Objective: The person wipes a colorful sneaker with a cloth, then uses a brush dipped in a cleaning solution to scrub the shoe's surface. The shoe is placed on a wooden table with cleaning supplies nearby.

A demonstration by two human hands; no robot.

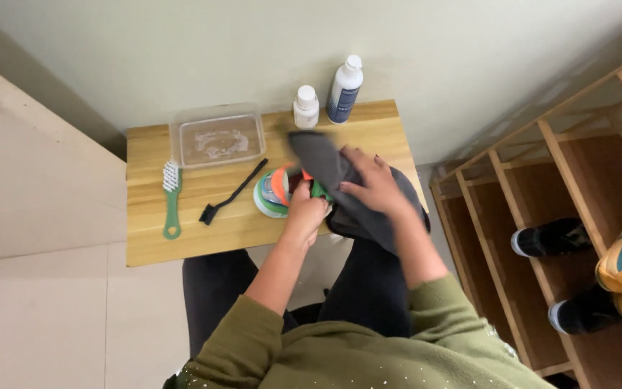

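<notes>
Hands meet at the table's [181,238] near edge: the left hand [305,214] is closed round a colourful shoe [276,191], the right hand [374,186] lies spread, pressing a grey cloth [325,162] onto it. Farther back lie two brushes [172,198], a clear tub [217,137], two bottles [344,90].

The person wears an olive-green knitted sweater [368,346] flecked with tiny pale specks, both sleeves pushed up to the elbows so the forearms are bare. Plain black trousers [368,281] cover the legs. No rings, watch or gloves show.
</notes>
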